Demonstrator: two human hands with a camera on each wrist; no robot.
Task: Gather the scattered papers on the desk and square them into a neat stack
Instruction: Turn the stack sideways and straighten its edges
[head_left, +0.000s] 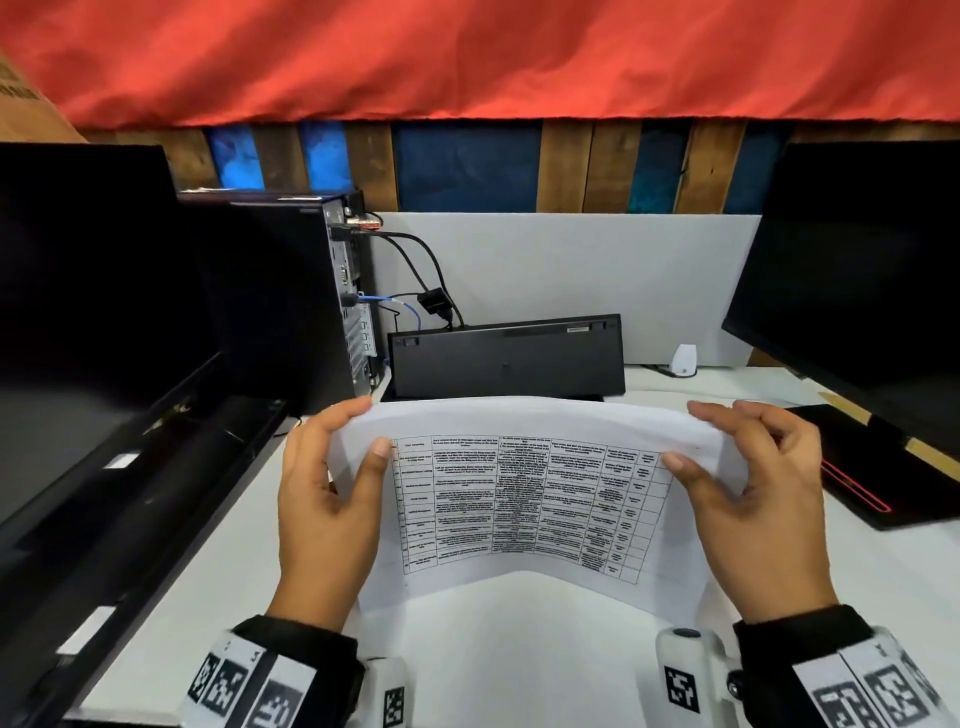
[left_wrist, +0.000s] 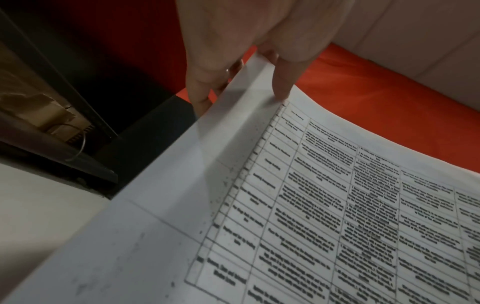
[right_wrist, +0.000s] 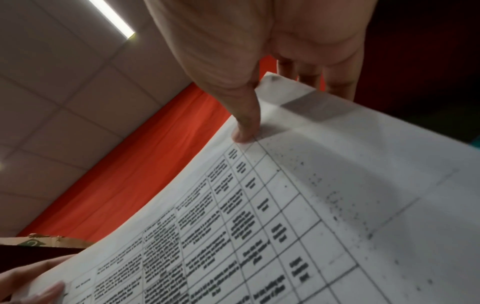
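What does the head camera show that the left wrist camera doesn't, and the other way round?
Only the head view shows the right hand gripping the far side of the papers, the upturned keyboard behind them, the computer tower, the dark monitors and the white desk below. Only the left wrist view shows, close up, the left hand with its thumb pressed on the printed side and fingers behind the edge. Both show the left hand holding the papers, their printed table, and the red cloth.

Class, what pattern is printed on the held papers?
A black-lined table of text on white papers, clearest in the left wrist view.
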